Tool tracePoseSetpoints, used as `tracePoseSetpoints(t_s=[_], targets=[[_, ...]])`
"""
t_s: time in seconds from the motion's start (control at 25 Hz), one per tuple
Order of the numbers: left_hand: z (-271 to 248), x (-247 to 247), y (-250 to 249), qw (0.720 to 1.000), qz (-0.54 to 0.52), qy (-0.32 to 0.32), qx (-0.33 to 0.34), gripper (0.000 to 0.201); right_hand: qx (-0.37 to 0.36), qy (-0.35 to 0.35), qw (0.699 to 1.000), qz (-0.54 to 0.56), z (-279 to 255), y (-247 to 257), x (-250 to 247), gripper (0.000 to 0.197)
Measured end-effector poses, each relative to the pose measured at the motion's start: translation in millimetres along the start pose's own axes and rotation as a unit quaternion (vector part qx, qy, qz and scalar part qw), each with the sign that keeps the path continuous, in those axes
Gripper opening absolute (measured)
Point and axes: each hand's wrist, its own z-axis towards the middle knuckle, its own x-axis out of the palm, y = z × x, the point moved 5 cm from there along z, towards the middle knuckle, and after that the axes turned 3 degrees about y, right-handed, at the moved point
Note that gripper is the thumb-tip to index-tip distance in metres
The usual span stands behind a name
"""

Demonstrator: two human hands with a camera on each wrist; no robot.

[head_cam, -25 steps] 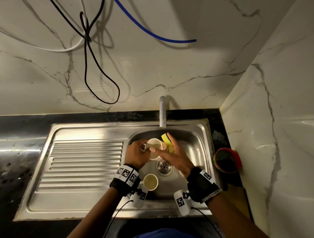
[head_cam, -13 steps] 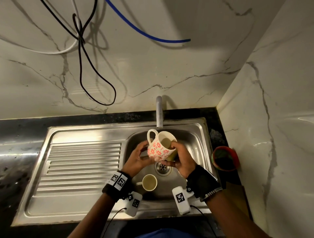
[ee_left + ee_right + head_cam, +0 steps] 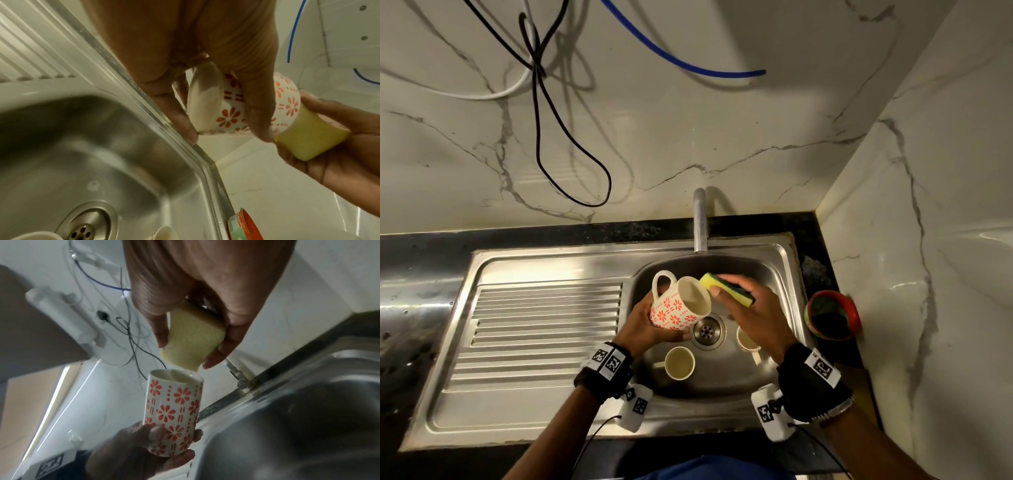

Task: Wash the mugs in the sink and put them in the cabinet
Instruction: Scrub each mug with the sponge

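Nearest you, two plain mugs stand upright on the floor of the sink (image 3: pixel 784 260): one (image 3: pixel 679 363) just on your side of the drain (image 3: pixel 707 330), the other (image 3: pixel 746 339) to the drain's right, partly under your right wrist. Above them your left hand (image 3: pixel 647 325) curls round the base and lower wall of the flowered mug (image 3: pixel 678 306), which lies tilted with its mouth toward the right and its handle up and away from you. Your right hand (image 3: pixel 760 308) is clamped on the yellow and green sponge (image 3: pixel 726 289), thumb on one side and fingers on the other, its yellow end just at the mug's rim; whether it touches the rim, you cannot tell. The basin wall is close on the right, the ribbed drainboard (image 3: pixel 544 329) lies open to the left, and the tap (image 3: pixel 700 219) stands beyond the mug at the far rim. A red-rimmed tub (image 3: pixel 832 315) sits on the dark surface (image 3: pixel 822 240) by the right wall. Half a second ago the sponge was pushed down inside the mug; now it is out at the rim, and the mug has tipped further over.
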Motion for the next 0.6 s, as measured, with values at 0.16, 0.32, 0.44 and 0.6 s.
tracePoseSetpoints(t_s=[0.16,0.32,0.44,0.6], targets=[[2.0,-3.4,-3.2,0.999,-0.019,0.038,0.017,0.087,-0.056,0.041,0.994,-0.086,2.2,0.5,25.3,0.031],[16.0,-4.1,0.6,0.971,-0.227,-0.062,-0.04,0.069,0.128,0.123,0.971,0.163,9.3,9.7,54.9,0.032],[29.1,-5.5,-6.0,0.944,-0.297,-0.128,-0.059,0.057,0.053,0.189,0.979,0.062,0.0,25.5,87.8,0.054],[27.4,-17.4,-14.7,0.954,-0.249,-0.117,-0.121,0.054,-0.187,0.202,0.901,-0.334,-10.4,21.6,94.8,0.057]])
